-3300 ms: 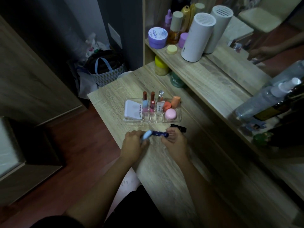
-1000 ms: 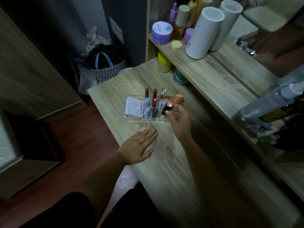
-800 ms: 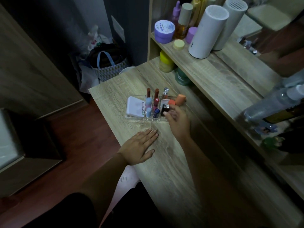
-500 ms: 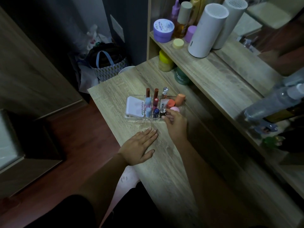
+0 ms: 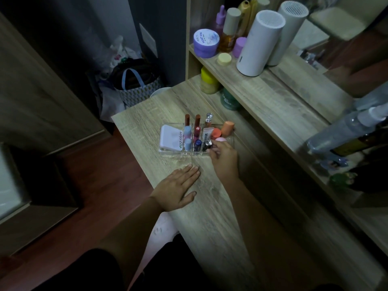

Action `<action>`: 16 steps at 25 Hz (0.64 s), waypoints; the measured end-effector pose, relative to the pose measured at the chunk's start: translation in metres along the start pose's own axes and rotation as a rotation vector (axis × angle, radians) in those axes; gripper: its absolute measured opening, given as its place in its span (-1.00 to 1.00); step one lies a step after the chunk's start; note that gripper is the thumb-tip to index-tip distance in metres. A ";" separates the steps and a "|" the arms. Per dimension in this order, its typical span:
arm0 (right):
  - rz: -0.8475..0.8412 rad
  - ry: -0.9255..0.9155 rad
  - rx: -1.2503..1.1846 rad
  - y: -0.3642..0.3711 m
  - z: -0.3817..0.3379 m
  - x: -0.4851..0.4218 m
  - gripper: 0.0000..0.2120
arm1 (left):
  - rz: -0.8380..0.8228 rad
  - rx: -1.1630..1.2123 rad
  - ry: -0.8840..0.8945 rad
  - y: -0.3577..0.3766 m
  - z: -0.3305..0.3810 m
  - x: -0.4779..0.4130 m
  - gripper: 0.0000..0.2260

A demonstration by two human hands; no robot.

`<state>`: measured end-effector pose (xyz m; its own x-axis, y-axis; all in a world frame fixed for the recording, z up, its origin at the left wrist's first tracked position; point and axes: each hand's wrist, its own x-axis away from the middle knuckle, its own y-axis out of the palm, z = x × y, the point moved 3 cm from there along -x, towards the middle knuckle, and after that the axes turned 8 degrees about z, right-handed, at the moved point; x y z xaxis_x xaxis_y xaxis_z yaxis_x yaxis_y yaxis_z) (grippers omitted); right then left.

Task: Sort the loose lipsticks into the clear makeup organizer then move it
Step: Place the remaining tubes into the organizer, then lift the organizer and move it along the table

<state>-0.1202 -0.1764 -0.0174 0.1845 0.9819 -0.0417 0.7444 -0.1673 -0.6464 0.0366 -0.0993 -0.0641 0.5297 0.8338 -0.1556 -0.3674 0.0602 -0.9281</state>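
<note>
The clear makeup organizer (image 5: 170, 151) sits on the wooden table (image 5: 210, 217). Its narrow slots hold several upright lipsticks: two red ones (image 5: 197, 122) at the back, pale blue ones (image 5: 187, 143) and a dark blue one (image 5: 197, 145) in front. A white compact (image 5: 169, 138) fills its left section. My right hand (image 5: 223, 157) is at the organizer's front right, fingertips pinching a black lipstick (image 5: 206, 145) with a silver top that stands in the front slot. My left hand (image 5: 178, 186) lies flat and open on the table, nearer to me than the organizer.
Orange and pink sponges (image 5: 227, 128) fill the organizer's right section. A raised shelf (image 5: 262, 95) to the right carries a white cylinder (image 5: 260, 43), a purple jar (image 5: 206, 43) and bottles. Yellow (image 5: 207, 80) and green (image 5: 228, 99) jars stand under it. A bag (image 5: 136, 87) sits on the floor beyond the table.
The dark blue lipstick once held in both hands now stands in a slot. My right hand has lowered the black lipstick into the front slot. My left hand stays flat.
</note>
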 end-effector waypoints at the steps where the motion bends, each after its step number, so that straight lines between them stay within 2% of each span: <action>1: 0.007 -0.002 0.002 0.000 0.000 0.001 -0.65 | 0.004 0.013 -0.003 -0.002 0.001 -0.001 -0.46; 4: 0.065 -0.032 0.014 -0.005 0.002 0.006 -0.59 | 0.141 0.035 -0.060 -0.011 0.002 0.001 -0.58; 6: 0.129 -0.042 -0.019 -0.010 0.010 0.010 -0.58 | 0.319 0.070 -0.322 -0.021 -0.005 0.005 -0.64; 8: 0.161 -0.024 -0.024 -0.012 0.018 0.016 -0.58 | 0.483 0.155 -0.653 -0.029 -0.018 0.010 -0.62; 9: 0.167 -0.007 -0.012 -0.012 0.023 0.018 -0.56 | 0.531 0.192 -0.760 -0.031 -0.025 0.011 -0.60; 12: 0.182 0.069 0.078 -0.013 0.035 0.016 -0.41 | 0.479 0.315 -0.903 -0.035 -0.050 0.004 -0.44; 16: 0.063 0.142 0.047 -0.014 0.048 0.002 -0.20 | 0.343 0.416 -0.897 -0.038 -0.075 -0.015 -0.35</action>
<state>-0.1606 -0.1675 -0.0448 0.3212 0.9467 0.0233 0.6983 -0.2201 -0.6811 0.0999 -0.1552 -0.0523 -0.3521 0.9328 0.0773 -0.7149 -0.2147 -0.6655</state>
